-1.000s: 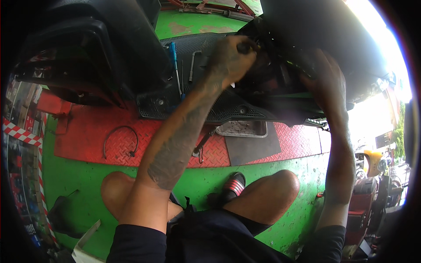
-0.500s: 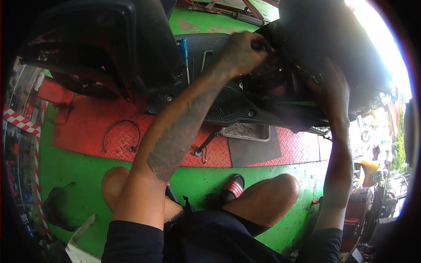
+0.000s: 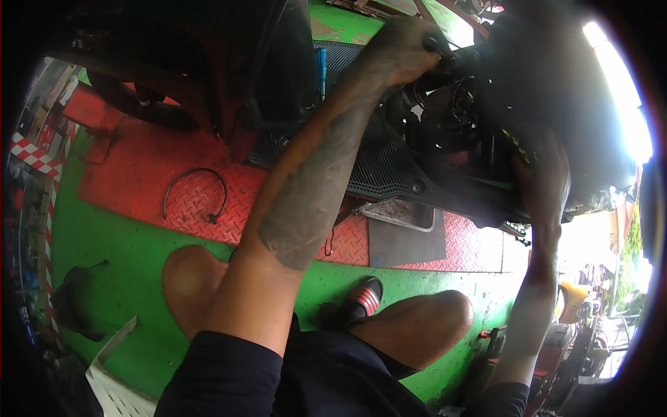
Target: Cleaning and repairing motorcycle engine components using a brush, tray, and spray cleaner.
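A dark scooter lies across the view, with exposed engine parts (image 3: 451, 115) beneath its large, smooth black body section (image 3: 563, 76). At the upper edge of that opening, my left hand (image 3: 410, 52) is closed, and a round black end pokes out between its fingers; what it belongs to I cannot make out. My right hand (image 3: 549, 170) rests along the lower side of the body section, its fingers hidden in shadow against the opening's edge. A blue-handled screwdriver (image 3: 321, 69) lies on the ridged footboard (image 3: 382, 170), behind my left forearm.
The scooter stands over a red diamond-plate platform (image 3: 139, 181) on a green floor (image 3: 208, 361). On the platform are a looped black cable (image 3: 224, 191) and a metal tray (image 3: 410, 217) on a dark sheet (image 3: 406, 243). A white plastic chair (image 3: 118, 379) stands lower left.
My left hand has shifted up and to the right, uncovering more of the engine parts. My right hand sits slightly lower along the body section. The whole view has also shifted a little.
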